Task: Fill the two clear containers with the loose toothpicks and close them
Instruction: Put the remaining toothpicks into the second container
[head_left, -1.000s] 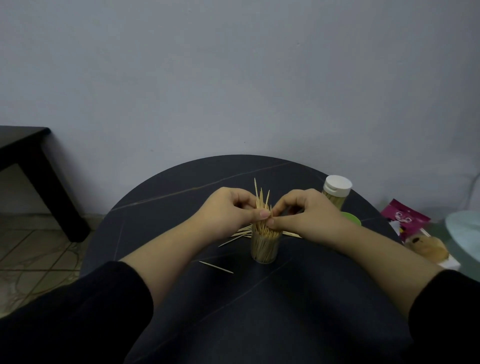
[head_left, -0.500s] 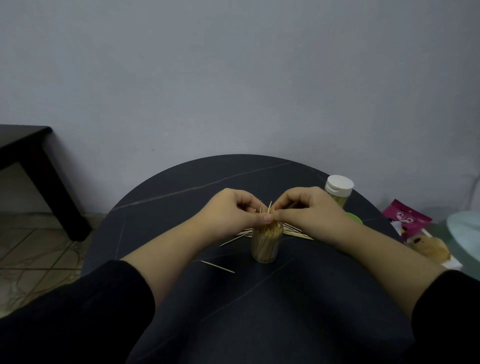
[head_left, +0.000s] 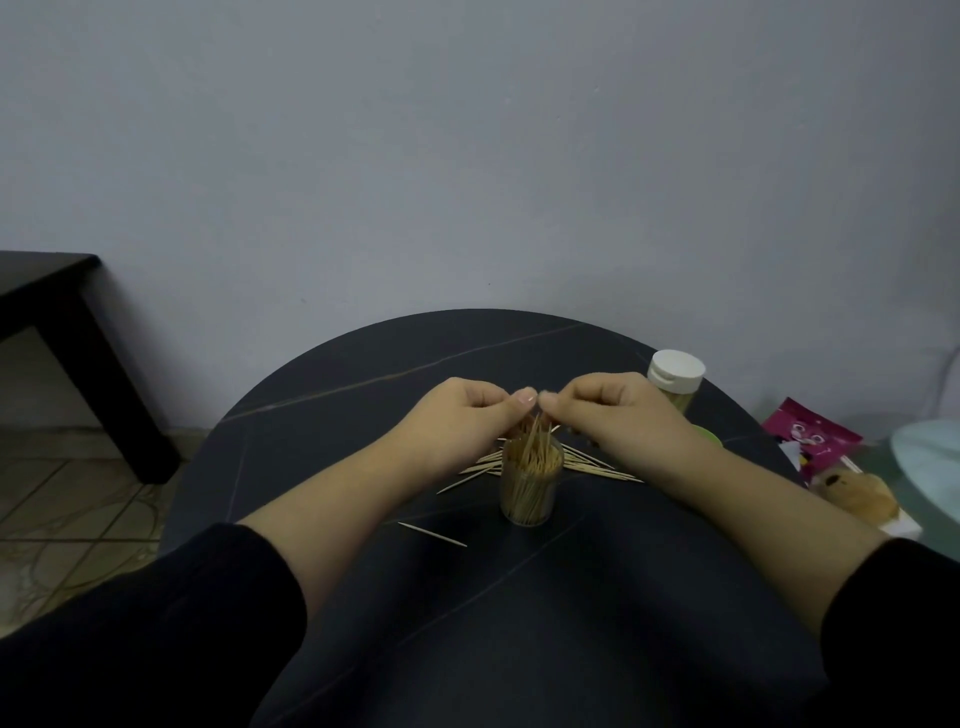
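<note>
Clear cylindrical container (head_left: 531, 491) stands upright mid-counter (head_left: 332, 415), packed with slender wooden toothpicks (head_left: 535, 460), long axes near vertical. Left grip (head_left: 467, 415) and right grip (head_left: 613, 410), fingers curled, pinch the protruding tips. Loose toothpicks (head_left: 597, 466) lie flat behind.

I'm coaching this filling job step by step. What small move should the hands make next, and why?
Probably press the raised toothpicks down into the open container. Left hand and right hand pinch their tops above its mouth, and they stick out above the packed ones. More loose toothpicks lie on the table behind it.
</note>
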